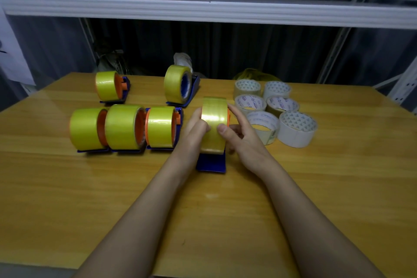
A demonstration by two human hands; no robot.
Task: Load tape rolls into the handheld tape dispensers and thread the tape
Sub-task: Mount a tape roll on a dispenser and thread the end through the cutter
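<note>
Looking like the threading step: both hands grip the yellow tape roll (213,124) already seated in the blue dispenser (211,162), so next is probably finding the loose end. Left hand (194,130) fingers curl round one side, right hand (239,133) thumb presses the front face.

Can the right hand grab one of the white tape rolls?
Probably yes. The white tape rolls sit just beside the right hand with nothing between, but that hand now holds the yellow roll.
</note>
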